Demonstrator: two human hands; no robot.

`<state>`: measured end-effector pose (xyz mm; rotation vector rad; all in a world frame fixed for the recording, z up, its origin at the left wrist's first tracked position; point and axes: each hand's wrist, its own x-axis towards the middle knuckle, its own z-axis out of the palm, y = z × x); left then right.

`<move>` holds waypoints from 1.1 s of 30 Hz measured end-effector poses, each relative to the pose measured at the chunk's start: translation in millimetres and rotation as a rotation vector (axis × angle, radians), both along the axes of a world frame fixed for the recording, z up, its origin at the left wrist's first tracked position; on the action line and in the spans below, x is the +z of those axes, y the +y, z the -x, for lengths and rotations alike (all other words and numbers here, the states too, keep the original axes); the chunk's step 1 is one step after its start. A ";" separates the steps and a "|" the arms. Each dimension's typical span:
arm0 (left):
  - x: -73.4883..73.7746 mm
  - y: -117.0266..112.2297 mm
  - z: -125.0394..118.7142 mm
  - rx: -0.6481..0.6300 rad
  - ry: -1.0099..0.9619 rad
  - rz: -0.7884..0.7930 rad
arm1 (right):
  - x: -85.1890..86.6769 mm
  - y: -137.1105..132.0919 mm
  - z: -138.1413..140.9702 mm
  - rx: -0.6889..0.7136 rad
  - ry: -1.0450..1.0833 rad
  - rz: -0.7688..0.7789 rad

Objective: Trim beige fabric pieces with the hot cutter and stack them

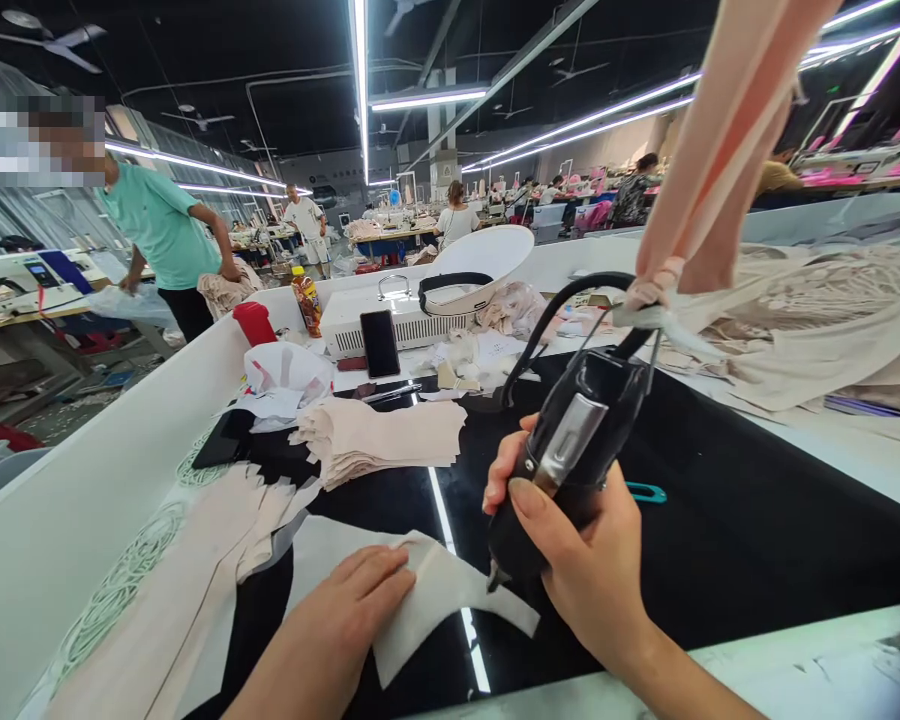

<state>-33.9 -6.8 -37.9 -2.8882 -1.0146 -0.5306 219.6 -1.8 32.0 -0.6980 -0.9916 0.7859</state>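
Lower centre: we are pressing flat left-hand fingers (379,580) on the fabric piece (450,600) while our right hand (570,540), wrapped around the black cutting tool (570,450), is risking nicking them.

stacked fabric pieces (379,440), black phone (379,343), red cup (254,323), teal clip (646,492)

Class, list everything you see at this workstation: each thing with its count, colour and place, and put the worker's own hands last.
fabric piece: one, pale pink, on black table under left hand
black table: one, centre
fabric stack: one, pale pink, left of centre
phone: one, black, leaning on white box
white box: one, table's far end
bottle: one, orange-labelled, far left
red cup: one, beside bottle
clip: one, teal, right of tool
person in green shirt: one, left background
left hand: flat on fabric piece
right hand: gripping black corded tool
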 end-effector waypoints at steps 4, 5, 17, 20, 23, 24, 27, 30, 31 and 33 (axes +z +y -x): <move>2.4 -8.6 -11.7 0.105 0.032 0.091 | -1.4 -11.2 -4.5 0.037 0.011 0.026; 4.5 -12.2 -17.6 0.127 0.015 0.143 | -2.1 -13.7 -5.4 0.038 0.007 0.030; 13.0 -26.9 -41.6 0.071 0.039 -0.051 | -8.5 -22.1 -25.6 -0.002 -0.011 -0.009; 13.5 -26.2 -58.8 -0.075 -0.048 -0.101 | -11.1 -20.2 -25.9 0.009 -0.018 -0.004; 5.6 -25.1 -79.5 -0.206 -0.148 -0.146 | -14.0 -21.3 -22.8 -0.012 -0.018 -0.007; 2.2 -24.3 -85.5 -0.235 -0.161 -0.153 | -14.5 -21.8 -21.6 -0.022 -0.019 -0.009; -6.5 -20.3 -98.0 -0.291 -0.152 -0.163 | -13.2 -22.5 -18.5 -0.043 -0.019 -0.011; -10.8 -14.8 -101.5 -0.313 -0.166 -0.188 | -8.8 -22.1 -16.6 -0.056 -0.011 -0.026; -11.3 -13.3 -101.0 -0.310 -0.181 -0.198 | -7.4 -21.9 -16.3 -0.059 -0.012 -0.031; -11.3 -11.0 -98.3 -0.289 -0.202 -0.206 | -5.8 -22.0 -16.1 -0.063 -0.011 -0.036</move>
